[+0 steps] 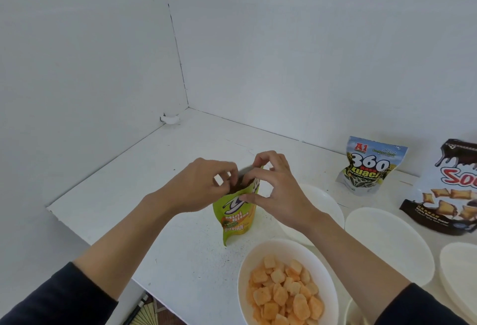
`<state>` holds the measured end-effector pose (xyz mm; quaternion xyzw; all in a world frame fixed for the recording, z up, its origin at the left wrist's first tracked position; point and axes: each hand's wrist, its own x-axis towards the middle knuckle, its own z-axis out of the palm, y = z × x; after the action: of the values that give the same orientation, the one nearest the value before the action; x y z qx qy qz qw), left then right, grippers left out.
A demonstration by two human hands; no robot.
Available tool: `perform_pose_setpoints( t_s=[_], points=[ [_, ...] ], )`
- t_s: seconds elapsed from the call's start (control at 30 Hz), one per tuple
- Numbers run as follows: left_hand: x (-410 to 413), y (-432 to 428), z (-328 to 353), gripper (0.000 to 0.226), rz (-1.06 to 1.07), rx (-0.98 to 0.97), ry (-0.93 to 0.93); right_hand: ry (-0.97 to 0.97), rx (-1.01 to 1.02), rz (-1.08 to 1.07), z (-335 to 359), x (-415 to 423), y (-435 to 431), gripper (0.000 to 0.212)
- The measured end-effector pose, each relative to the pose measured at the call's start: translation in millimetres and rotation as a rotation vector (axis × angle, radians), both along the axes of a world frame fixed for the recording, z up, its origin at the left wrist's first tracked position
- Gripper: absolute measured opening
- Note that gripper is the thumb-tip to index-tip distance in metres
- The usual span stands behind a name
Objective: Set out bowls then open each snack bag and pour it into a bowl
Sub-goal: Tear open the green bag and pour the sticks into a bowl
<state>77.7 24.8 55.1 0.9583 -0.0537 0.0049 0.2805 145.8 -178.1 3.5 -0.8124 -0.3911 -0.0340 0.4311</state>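
1. Tearing too hard is the chief risk: both hands pinch the top edge of the green snack bag (236,211), and a sudden rip could, I judge, split the side and scatter pieces over the worktop (165,169)
2. Pulling sideways could also tip the bag, which stands upright on the worktop just behind the filled bowl (287,283) and beside an empty bowl (320,203)
3. Left hand (204,185) comes in from the left, fingers curled, its grip clamped on the bag's left top corner
4. Right hand (273,190) mirrors it, thumb and forefinger pressed together on the right top edge, other fingers arched above
5. Waiting near the wall are the sunflower-seed bag (371,167) and the chocolate snack bag (449,190), seemingly unopened, with more empty bowls in front
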Motion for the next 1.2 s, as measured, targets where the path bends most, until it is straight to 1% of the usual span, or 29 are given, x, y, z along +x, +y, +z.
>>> perform_pose_setpoints(
  t_s=[0.07, 0.17, 0.3, 0.4, 0.5, 0.63, 0.73, 0.8, 0.87, 0.9, 1.0, 1.07, 1.13, 1.2],
  points=[
    [0, -3, 3, 0.022, -0.009, 0.076, 0.008, -0.023, -0.032, -0.023, 0, 3, 0, 0.019],
    [2, 1, 6, 0.022, 0.064, 0.151, 0.004, 0.014, -0.053, -0.019, -1, 5, -2, 0.012],
    [8, 13, 4, 0.021, 0.219, 0.082, -0.030, 0.083, -0.159, 0.085, 8, 3, -8, 0.013],
    [10, 13, -1, 0.014, 0.276, 0.072, -0.073, 0.100, -0.192, 0.090, 11, 2, -7, 0.017],
    [9, 10, -8, 0.015, 0.264, 0.068, -0.103, 0.052, -0.170, 0.073, 11, 1, -7, 0.017],
    [6, 6, -18, 0.023, 0.239, -0.025, -0.126, -0.020, -0.190, 0.111, 17, -3, -2, 0.019],
    [3, 1, -22, 0.026, 0.216, -0.073, -0.128, -0.126, -0.244, 0.151, 19, -3, 8, 0.014],
    [1, -1, -24, 0.023, 0.208, -0.129, -0.130, -0.118, -0.233, 0.142, 15, 0, 11, 0.011],
    [-3, -4, -24, 0.015, 0.213, -0.217, -0.134, -0.043, -0.180, 0.114, 9, 3, 11, 0.006],
    [-6, -6, -23, 0.015, 0.213, -0.281, -0.134, 0.011, -0.125, 0.098, 7, 5, 10, 0.004],
    [-11, -13, -20, 0.028, 0.174, -0.453, -0.117, 0.174, 0.107, -0.005, 7, 11, 7, 0.007],
    [-11, -15, -22, 0.035, 0.132, -0.446, -0.116, 0.268, 0.268, -0.108, 14, 16, 4, 0.009],
    [-11, -17, -26, 0.049, 0.092, -0.393, -0.113, 0.377, 0.434, -0.194, 23, 20, -1, 0.012],
    [-10, -18, -27, 0.060, 0.086, -0.418, -0.098, 0.483, 0.545, -0.272, 31, 22, -8, 0.011]
  ],
)
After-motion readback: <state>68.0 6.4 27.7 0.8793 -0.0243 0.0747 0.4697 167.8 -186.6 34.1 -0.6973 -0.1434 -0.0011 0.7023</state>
